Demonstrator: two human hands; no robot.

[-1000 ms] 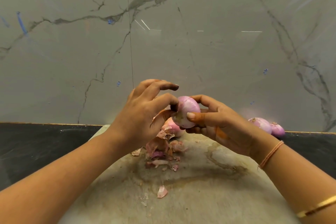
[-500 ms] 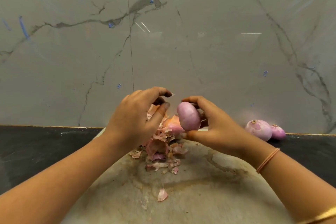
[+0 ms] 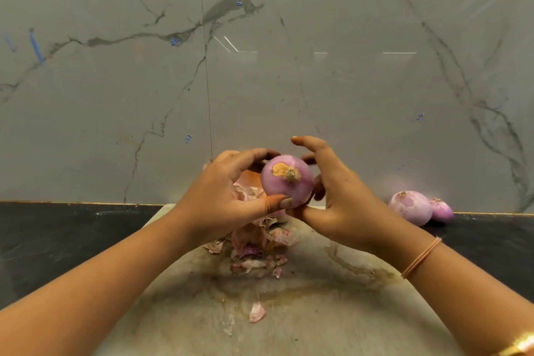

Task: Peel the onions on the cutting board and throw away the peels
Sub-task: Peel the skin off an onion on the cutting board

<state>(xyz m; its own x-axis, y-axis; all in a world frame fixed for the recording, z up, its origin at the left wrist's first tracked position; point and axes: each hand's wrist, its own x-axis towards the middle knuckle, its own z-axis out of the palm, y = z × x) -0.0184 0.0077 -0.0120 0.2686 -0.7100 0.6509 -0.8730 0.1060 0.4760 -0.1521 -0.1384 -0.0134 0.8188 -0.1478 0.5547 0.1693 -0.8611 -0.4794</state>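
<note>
Holds an onion (image 3: 287, 180) up between both hands, over the far end of the cutting board (image 3: 318, 321). Grips it with the left hand (image 3: 228, 199), thumb pressed to its lower front, fingers curled over its far top. Cups it from the right with the right hand (image 3: 338, 199), thumb tucked underneath, middle fingers bent round its back, index finger lifted clear above. Turns the root end toward the camera: pale purple, smooth, with a tan patch of dry skin beside the root. Below the hands, on the board, a heap of peels (image 3: 254, 246) (something orange half hidden behind the left hand, too covered to name), and nearer, apart from the heap, one loose scrap (image 3: 257, 311). Off to the right, on the black counter (image 3: 57, 240) against the marble wall (image 3: 289, 81), a bigger peeled onion (image 3: 410, 207) just beside a smaller peeled onion (image 3: 441, 209). On the right wrist a thin orange band (image 3: 422, 257); lower on that arm a gold bangle (image 3: 520, 347).
</note>
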